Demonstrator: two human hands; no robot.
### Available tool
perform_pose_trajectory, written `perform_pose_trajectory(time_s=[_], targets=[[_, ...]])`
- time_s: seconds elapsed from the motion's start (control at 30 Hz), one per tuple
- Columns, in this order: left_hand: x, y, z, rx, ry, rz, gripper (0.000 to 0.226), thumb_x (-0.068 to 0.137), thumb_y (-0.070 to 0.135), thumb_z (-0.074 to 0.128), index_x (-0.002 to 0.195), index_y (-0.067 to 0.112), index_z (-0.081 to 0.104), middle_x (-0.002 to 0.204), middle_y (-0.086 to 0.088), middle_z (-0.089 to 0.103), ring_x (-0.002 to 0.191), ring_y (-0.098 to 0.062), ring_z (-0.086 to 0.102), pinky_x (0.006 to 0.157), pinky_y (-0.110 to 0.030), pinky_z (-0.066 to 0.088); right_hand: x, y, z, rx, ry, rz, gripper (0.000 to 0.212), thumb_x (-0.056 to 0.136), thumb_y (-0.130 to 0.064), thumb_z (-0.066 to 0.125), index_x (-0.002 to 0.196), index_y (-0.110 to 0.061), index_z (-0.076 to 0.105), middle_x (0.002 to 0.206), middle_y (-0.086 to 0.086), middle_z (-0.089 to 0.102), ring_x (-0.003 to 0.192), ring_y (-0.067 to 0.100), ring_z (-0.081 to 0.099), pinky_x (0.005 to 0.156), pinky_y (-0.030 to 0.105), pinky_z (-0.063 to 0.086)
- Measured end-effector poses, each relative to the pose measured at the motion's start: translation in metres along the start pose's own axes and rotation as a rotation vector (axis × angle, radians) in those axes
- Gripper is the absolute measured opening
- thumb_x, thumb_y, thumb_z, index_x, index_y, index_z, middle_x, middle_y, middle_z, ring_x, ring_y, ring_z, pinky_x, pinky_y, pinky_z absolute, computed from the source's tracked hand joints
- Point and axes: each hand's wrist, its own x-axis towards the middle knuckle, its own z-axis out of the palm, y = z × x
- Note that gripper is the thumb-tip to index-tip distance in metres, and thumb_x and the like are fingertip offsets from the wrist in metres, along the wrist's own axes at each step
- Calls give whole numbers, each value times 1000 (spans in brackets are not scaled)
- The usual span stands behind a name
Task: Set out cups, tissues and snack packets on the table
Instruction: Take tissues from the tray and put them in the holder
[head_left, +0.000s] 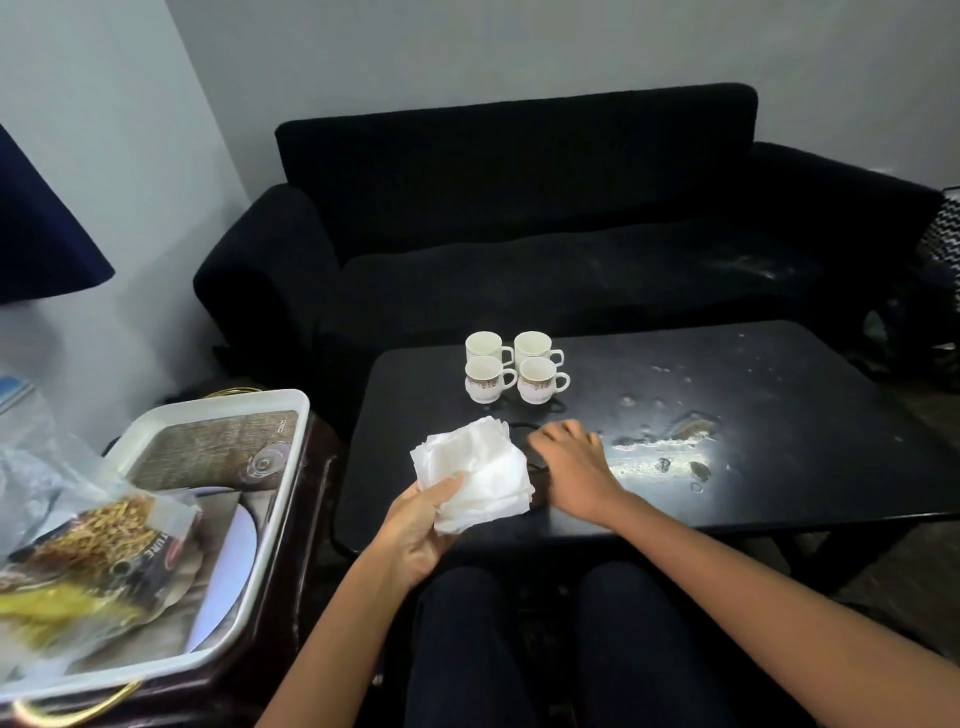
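Note:
My left hand (415, 525) grips a stack of white tissues (478, 478) just above the near left part of the black table (779, 467). To the right of the tissues, my right hand (571, 467) lies knuckles up, its fingers curled down onto a thin black holder (522, 427) that is hard to make out against the table. Several white cups (514, 366) with patterned bands stand upright in a tight group behind the hands. Snack packets (104, 535) lie in a white tray (270, 499) on a side table at my left.
A black sofa (519, 208) runs behind the table. Wet or worn patches (660, 457) mark the tabletop right of my right hand. A clear plastic bag (36, 467) lies at the far left beside the tray. My knees (545, 623) are under the near table edge.

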Motion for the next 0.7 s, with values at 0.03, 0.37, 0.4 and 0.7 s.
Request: perform_pose_trajectory(time_s=[0.03, 0.37, 0.4, 0.7], targets=[[0, 1, 0, 4, 6, 4, 19, 88, 3, 61, 107, 3, 62, 92, -13, 71, 62, -20, 72, 48, -25, 56, 2, 2, -7, 71, 35, 45, 58, 74, 4, 52, 127, -20, 49, 130, 1, 47, 121, 24, 34, 86, 32, 25], [1, 10, 13, 308, -114, 96, 15, 88, 5, 63, 103, 4, 66, 90, -11, 74, 78, -23, 71, 64, -33, 58, 16, -8, -68, 857, -257, 54, 60, 77, -6, 70, 129, -25, 48, 129, -2, 51, 122, 12, 45, 89, 18, 36], [1, 12, 15, 361, -139, 98, 12, 88, 7, 64, 100, 5, 67, 88, -10, 74, 76, -22, 71, 63, -31, 58, 16, -11, -69, 832, -314, 18, 63, 76, -11, 73, 132, -25, 46, 127, -5, 50, 120, 8, 45, 88, 16, 37], [-3, 22, 20, 544, -220, 61, 23, 85, 16, 70, 103, 1, 68, 92, -13, 70, 79, -20, 68, 64, -27, 55, 11, -24, -62, 702, -257, -71, 17, 72, -8, 77, 84, -1, 68, 60, -6, 47, 53, 0, 38, 53, 16, 29]])
